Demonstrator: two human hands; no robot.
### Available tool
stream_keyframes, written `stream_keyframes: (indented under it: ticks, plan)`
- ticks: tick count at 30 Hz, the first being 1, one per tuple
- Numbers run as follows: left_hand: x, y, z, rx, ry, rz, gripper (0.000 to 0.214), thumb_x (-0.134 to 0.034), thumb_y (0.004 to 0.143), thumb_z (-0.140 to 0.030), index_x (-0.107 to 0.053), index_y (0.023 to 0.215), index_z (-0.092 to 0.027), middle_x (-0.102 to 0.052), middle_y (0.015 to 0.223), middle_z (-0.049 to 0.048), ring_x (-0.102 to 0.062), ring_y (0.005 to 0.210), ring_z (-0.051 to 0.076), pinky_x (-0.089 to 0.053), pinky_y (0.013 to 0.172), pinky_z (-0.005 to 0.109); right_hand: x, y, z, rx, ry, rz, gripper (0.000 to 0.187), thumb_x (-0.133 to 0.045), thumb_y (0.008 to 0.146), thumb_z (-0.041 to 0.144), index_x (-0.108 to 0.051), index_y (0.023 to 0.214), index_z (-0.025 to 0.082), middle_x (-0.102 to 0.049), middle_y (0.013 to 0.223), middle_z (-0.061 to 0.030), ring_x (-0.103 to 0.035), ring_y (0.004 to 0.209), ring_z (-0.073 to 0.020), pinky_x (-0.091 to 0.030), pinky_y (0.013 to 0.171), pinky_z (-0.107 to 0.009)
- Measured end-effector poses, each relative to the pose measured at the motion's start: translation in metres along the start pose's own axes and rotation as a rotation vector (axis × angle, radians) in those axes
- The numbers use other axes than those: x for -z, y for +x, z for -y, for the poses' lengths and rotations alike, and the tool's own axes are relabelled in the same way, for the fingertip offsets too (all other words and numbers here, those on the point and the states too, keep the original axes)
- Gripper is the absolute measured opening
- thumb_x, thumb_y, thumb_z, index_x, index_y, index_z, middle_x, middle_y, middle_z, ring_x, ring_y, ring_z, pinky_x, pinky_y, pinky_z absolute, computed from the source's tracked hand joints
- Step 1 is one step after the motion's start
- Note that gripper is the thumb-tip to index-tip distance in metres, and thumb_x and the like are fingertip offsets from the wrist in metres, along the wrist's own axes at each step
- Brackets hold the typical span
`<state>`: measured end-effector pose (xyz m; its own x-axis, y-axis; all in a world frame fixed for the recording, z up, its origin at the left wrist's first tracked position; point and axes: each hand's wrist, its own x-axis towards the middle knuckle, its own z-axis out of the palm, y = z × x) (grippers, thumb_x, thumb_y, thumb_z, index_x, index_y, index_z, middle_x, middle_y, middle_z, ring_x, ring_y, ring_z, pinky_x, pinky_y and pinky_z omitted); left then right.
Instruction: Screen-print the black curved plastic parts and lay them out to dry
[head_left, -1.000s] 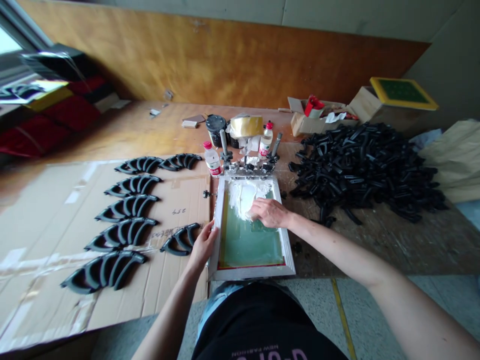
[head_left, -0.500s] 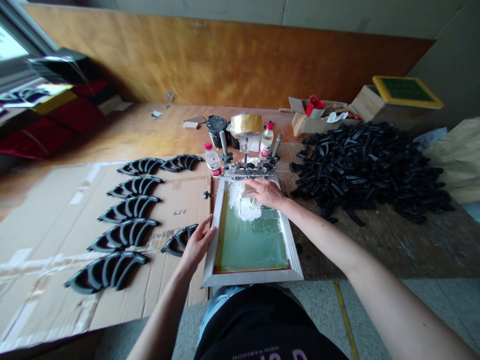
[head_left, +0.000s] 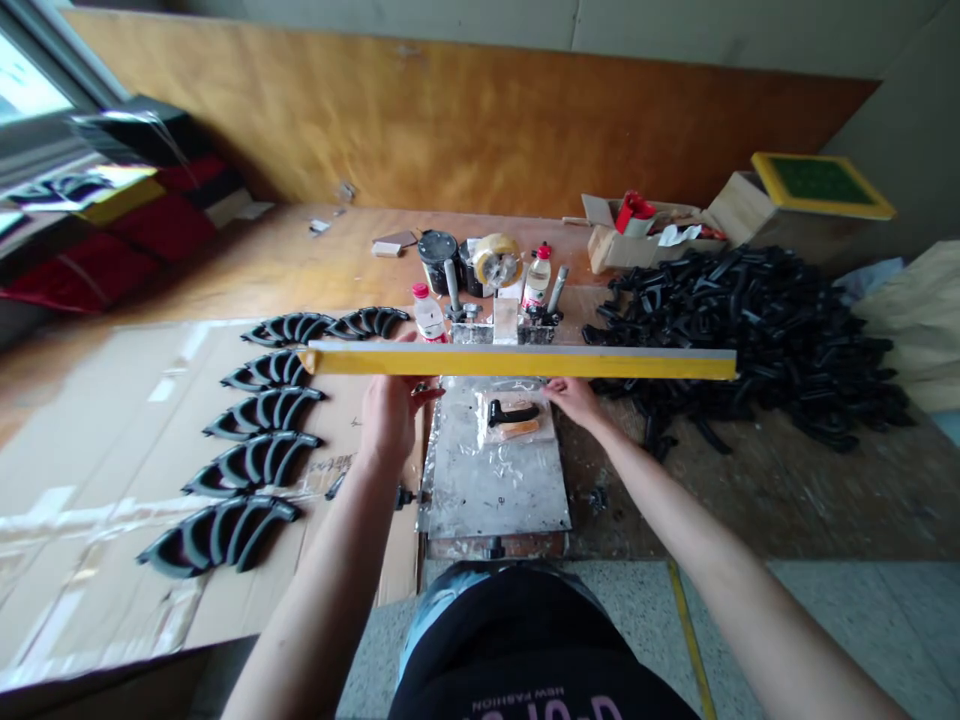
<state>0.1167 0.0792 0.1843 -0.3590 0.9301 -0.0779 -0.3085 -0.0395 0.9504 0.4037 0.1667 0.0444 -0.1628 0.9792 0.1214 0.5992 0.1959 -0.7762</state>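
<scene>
A hinged printing screen frame is tilted up and shows edge-on as a long yellow and silver bar. My left hand is at its left side, fingers curled on the frame's edge. Under it lies a metal base plate with one black plastic part seated on a jig. My right hand reaches in below the frame, fingers spread, just to the right of that part and holding nothing that I can see.
Rows of curved black parts lie on a cardboard sheet at the left. A large pile of black parts is at the right. Bottles, a tape roll, a black can and boxes stand behind.
The screen frame lay flat with my right hand spreading white paste on it; now it is swung up, the plate and part are uncovered, and my right hand has gone beneath it.
</scene>
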Motion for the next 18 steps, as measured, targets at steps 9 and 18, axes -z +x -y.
stream_keyframes:
  ticks: [9, 18]
  plan:
    - [0.016, -0.082, 0.113, 0.725, 0.023, 0.152, 0.046, -0.058, 0.086, -0.055, -0.061, 0.109, -0.015, -0.073, 0.107, 0.0142, -0.072, 0.082, 0.022, -0.056, 0.059, 0.028, -0.060, -0.083, 0.091, 0.471, -0.372, 0.155, 0.015, -0.059, 0.094, 0.028, -0.071, 0.099, 0.021, -0.065, 0.090, -0.0065, -0.054, 0.095, -0.0209, -0.045, 0.085, -0.033]
    - [0.198, -0.083, 0.123, 0.617, 0.350, -0.528, 0.040, -0.035, 0.092, -0.042, -0.060, 0.076, -0.016, -0.067, 0.059, 0.0055, -0.060, 0.048, 0.015, -0.048, 0.046, 0.024, 0.045, -0.134, -0.039, -0.070, -0.734, 0.280, 0.031, -0.047, 0.089, 0.009, -0.073, 0.097, 0.024, -0.067, 0.107, -0.0081, -0.060, 0.102, -0.0204, -0.045, 0.083, -0.029]
